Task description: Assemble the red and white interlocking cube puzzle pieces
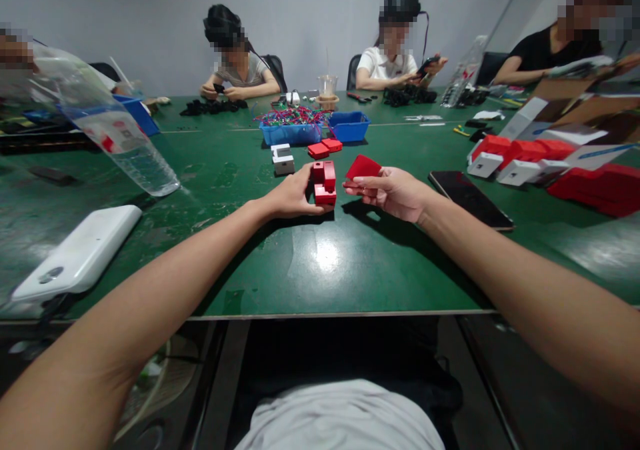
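Observation:
Near the middle of the green table, my left hand (pixel 296 193) is closed around a red plastic housing (pixel 325 185) with a notch in its side. To its right, my right hand (pixel 393 193) pinches a flat red plastic cover (pixel 363 168) between thumb and fingers, tilted up and apart from the housing. Just beyond my left hand lies a white and grey notched part (pixel 283 159). Past the housing, red plastic pieces (pixel 325 147) rest on the tabletop.
Blue bins (pixel 349 127) stand at the centre, one heaped with coloured wires (pixel 295 116). A dark phone (pixel 470 199) lies right of my right hand, near red and white housings (pixel 515 158). A bottle (pixel 135 150) and white device (pixel 83 253) are left. Co-workers sit opposite.

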Demonstrator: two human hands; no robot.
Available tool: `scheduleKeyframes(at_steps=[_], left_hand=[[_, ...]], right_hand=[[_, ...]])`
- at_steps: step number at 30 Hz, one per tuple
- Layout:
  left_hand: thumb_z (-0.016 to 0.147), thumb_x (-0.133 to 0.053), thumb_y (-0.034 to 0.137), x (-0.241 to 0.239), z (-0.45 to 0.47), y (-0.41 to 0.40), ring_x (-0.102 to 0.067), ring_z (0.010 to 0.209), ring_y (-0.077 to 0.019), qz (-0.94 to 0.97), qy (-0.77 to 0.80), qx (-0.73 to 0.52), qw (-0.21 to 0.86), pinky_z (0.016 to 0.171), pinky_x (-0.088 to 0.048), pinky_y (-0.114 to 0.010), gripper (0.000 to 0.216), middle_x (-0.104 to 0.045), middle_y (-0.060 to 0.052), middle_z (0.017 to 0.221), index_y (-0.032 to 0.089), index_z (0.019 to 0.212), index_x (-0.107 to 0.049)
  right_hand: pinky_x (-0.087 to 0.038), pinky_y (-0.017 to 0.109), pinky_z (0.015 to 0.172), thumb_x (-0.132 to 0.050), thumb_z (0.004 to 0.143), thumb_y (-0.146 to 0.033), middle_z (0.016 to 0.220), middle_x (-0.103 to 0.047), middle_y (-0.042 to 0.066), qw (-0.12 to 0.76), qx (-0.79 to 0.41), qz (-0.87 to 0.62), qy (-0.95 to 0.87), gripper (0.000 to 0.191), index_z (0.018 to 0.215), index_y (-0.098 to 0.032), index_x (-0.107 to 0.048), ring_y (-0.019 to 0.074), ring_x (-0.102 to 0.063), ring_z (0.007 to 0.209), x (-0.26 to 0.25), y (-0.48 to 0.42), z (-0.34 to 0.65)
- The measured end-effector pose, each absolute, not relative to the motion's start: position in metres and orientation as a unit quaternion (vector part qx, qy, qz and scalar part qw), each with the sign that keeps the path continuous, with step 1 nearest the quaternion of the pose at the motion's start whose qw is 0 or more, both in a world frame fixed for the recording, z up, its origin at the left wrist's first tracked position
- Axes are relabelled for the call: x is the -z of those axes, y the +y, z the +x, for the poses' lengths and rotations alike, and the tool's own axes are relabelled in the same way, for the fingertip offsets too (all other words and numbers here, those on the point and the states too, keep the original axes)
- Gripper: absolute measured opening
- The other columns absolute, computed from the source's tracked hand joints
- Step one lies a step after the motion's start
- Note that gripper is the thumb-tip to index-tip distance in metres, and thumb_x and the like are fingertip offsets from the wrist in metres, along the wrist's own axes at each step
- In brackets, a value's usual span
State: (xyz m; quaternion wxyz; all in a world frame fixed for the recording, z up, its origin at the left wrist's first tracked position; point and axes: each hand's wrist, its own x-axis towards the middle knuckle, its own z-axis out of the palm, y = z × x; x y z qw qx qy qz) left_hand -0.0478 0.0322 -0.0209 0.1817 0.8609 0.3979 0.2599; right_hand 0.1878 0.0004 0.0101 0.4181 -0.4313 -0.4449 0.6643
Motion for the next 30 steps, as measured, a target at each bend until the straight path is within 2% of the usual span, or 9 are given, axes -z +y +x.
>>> scheduleKeyframes(at_steps=[4, 7, 10, 14, 18, 21, 26, 30], left_hand=[[0.062, -0.078, 0.049, 0.02, -0.048, 0.032, -0.061, 0.119, -0.0327, 0.86, 0.398, -0.259, 0.184, 0.105, -0.048, -0.046, 0.091, -0.058, -0.019, 0.132, 0.011, 0.135, -0.042], [0.061, -0.079, 0.049, 0.021, -0.049, 0.033, -0.062, 0.117, -0.0316, 0.86, 0.394, -0.266, 0.186, 0.104, -0.048, -0.046, 0.088, -0.059, -0.016, 0.132, 0.015, 0.134, -0.043], [0.06, -0.079, 0.048, 0.021, -0.049, 0.033, -0.061, 0.118, -0.0327, 0.86, 0.395, -0.267, 0.185, 0.105, -0.047, -0.047, 0.089, -0.058, -0.017, 0.132, 0.014, 0.134, -0.043], [0.061, -0.078, 0.048, 0.02, -0.048, 0.033, -0.06, 0.118, -0.0351, 0.859, 0.399, -0.262, 0.188, 0.103, -0.047, -0.052, 0.09, -0.057, -0.02, 0.133, 0.01, 0.134, -0.041], [0.062, -0.079, 0.048, 0.021, -0.048, 0.032, -0.06, 0.119, -0.0335, 0.86, 0.392, -0.268, 0.187, 0.104, -0.047, -0.05, 0.088, -0.057, -0.018, 0.134, 0.014, 0.134, -0.042], [0.062, -0.079, 0.048, 0.022, -0.048, 0.033, -0.06, 0.119, -0.0325, 0.86, 0.388, -0.273, 0.189, 0.104, -0.047, -0.047, 0.087, -0.057, -0.017, 0.134, 0.016, 0.134, -0.042], [0.062, -0.078, 0.048, 0.021, -0.048, 0.032, -0.06, 0.119, -0.0339, 0.859, 0.394, -0.266, 0.19, 0.104, -0.047, -0.049, 0.09, -0.057, -0.019, 0.134, 0.014, 0.136, -0.041], [0.062, -0.079, 0.048, 0.02, -0.048, 0.032, -0.06, 0.12, -0.0327, 0.86, 0.39, -0.27, 0.19, 0.105, -0.047, -0.047, 0.09, -0.057, -0.018, 0.134, 0.014, 0.136, -0.041]], right_hand=[[-0.05, 0.015, 0.055, -0.081, 0.068, -0.004, 0.08, -0.076, 0.005, 0.425, -0.647, -0.418, -0.475, 0.021, 0.082, -0.014, -0.069, 0.01, -0.069, 0.069, -0.009, 0.0, 0.189], [-0.046, 0.016, 0.052, -0.084, 0.06, -0.004, 0.074, -0.073, 0.001, 0.435, -0.636, -0.415, -0.484, 0.029, 0.082, -0.015, -0.068, 0.0079, -0.064, 0.062, -0.009, 0.001, 0.19], [-0.039, 0.015, 0.044, -0.086, 0.061, -0.01, 0.072, -0.07, -0.001, 0.446, -0.629, -0.419, -0.481, 0.03, 0.086, -0.015, -0.068, 0.0049, -0.056, 0.053, -0.01, 0.001, 0.189], [-0.031, 0.015, 0.037, -0.082, 0.068, -0.014, 0.077, -0.071, 0.002, 0.441, -0.619, -0.405, -0.508, 0.025, 0.088, -0.012, -0.068, 0.0007, -0.042, 0.043, -0.01, 0.001, 0.188], [-0.032, 0.016, 0.039, -0.079, 0.071, -0.017, 0.077, -0.072, 0.004, 0.45, -0.591, -0.416, -0.525, 0.027, 0.092, -0.014, -0.062, 0.0035, -0.046, 0.045, -0.009, -0.001, 0.186], [-0.031, 0.017, 0.04, -0.08, 0.073, -0.024, 0.071, -0.07, 0.001, 0.464, -0.557, -0.416, -0.549, 0.029, 0.091, -0.017, -0.058, 0.0051, -0.047, 0.046, -0.006, -0.001, 0.185], [-0.031, 0.019, 0.042, -0.085, 0.063, -0.023, 0.063, -0.061, -0.004, 0.473, -0.507, -0.419, -0.586, 0.036, 0.076, -0.02, -0.052, 0.0056, -0.047, 0.047, -0.001, 0.0, 0.184], [-0.033, 0.019, 0.044, -0.086, 0.056, -0.02, 0.062, -0.061, -0.004, 0.472, -0.487, -0.424, -0.601, 0.037, 0.07, -0.02, -0.051, 0.0065, -0.048, 0.049, 0.001, 0.0, 0.183]])
